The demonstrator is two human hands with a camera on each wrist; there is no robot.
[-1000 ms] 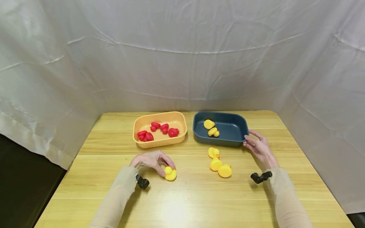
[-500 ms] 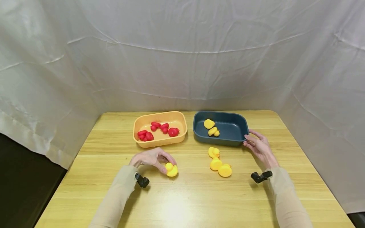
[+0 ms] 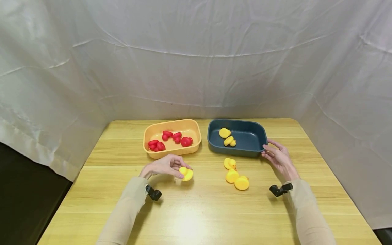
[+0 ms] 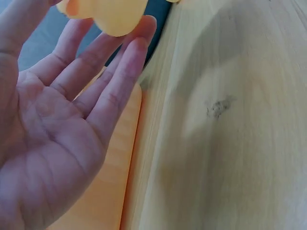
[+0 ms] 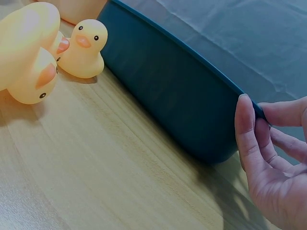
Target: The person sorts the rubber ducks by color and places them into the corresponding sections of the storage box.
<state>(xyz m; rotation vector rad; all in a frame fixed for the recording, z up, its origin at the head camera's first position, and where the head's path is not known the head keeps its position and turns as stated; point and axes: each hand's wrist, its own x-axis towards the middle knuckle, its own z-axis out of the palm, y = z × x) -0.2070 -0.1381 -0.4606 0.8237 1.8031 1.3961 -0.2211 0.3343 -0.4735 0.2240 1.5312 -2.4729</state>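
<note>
Ducks: six yellow point(image 3: 186, 174), five red point(image 3: 185, 141)

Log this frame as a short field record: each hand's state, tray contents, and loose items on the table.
left hand: pinches a yellow duck at the fingertips, lifted off the table
right hand: grips the near right corner of the blue tray
blue tray contents: two yellow ducks
orange tray contents: several red ducks
loose on table: three yellow ducks in front of the blue tray
backdrop: white cloth
</note>
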